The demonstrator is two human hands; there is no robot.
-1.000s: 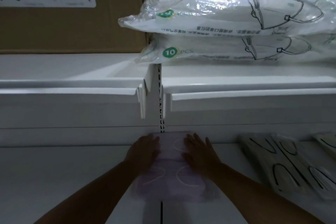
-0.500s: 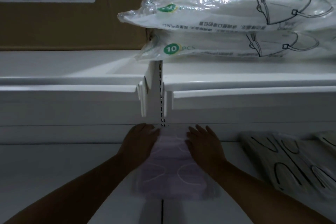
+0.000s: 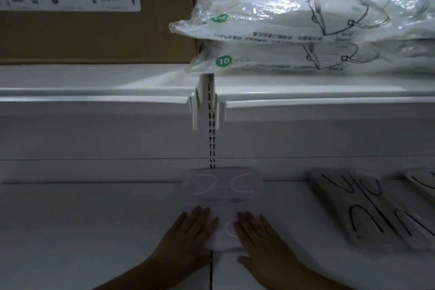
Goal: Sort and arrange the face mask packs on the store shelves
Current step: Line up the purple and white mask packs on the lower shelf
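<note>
A pale purple face mask pack [image 3: 223, 193] lies flat on the lower white shelf [image 3: 82, 223], its far end against the back panel at the slotted upright. My left hand [image 3: 188, 238] rests flat with straight fingers on the pack's near left edge. My right hand [image 3: 261, 240] lies flat on its near right edge in the same way. Two white mask packs [image 3: 294, 30] are stacked on the upper shelf [image 3: 306, 99], their ends overhanging to the left.
Grey mask packs with black ear loops [image 3: 367, 207] lie fanned on the lower shelf at the right. A cardboard box with a printed label [image 3: 98, 19] stands behind the upper shelf on the left. The slotted upright [image 3: 211, 143] runs down the middle.
Both hands have slid back toward me, from the far end of the purple pack to its near end. The pack now lies pushed up against the back panel.
</note>
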